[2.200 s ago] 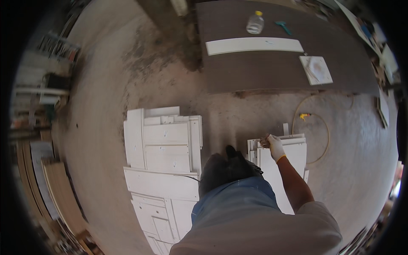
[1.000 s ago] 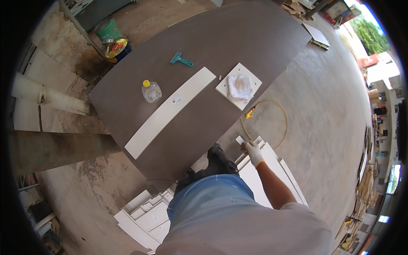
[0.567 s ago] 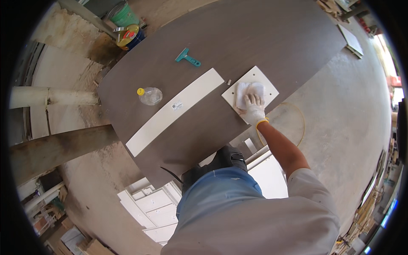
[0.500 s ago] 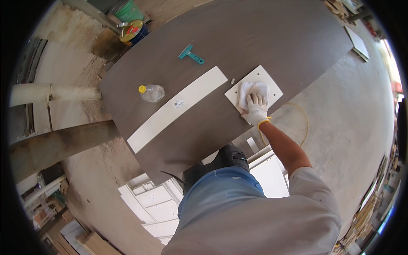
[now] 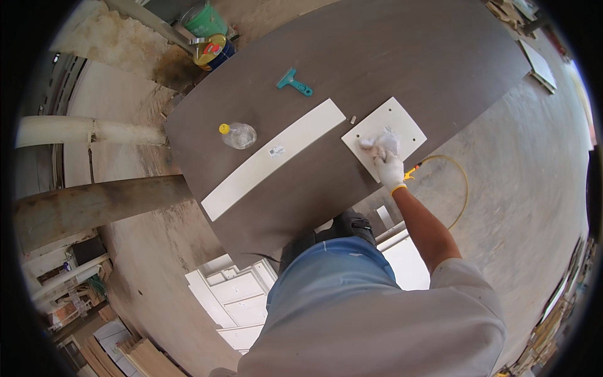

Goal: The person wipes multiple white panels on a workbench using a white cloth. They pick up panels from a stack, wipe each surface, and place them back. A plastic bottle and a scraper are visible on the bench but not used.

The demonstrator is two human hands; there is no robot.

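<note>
My right hand (image 5: pixel 389 167), in a white glove with a yellow cuff, is closed on a bunched white cloth (image 5: pixel 384 141). The cloth rests on a white square panel (image 5: pixel 409 125) with several small holes, which lies at the table's near right edge. A small label or mark shows beside the cloth. Left of the panel lies a long, slightly curved white board (image 5: pixel 295 135) with a small label on it. A tiny pale peg-like piece (image 5: pixel 353 119) sits between the two. My left hand is out of the picture.
On the brown table (image 5: pixel 414 50) are a clear bottle with a yellow cap (image 5: pixel 239 136) and a teal scraper (image 5: pixel 295 82). A yellow hose with a nozzle (image 5: pixel 461 169) is beyond the right edge. White panels (image 5: pixel 239 295) stack below; a green bucket (image 5: pixel 207 22) and a tin (image 5: pixel 213 51) stand far left.
The cloth was spread flat under my right hand; now it is gathered up in the fingers, uncovering more of the panel. The whole view has shifted slightly, and the hose's nozzle now shows.
</note>
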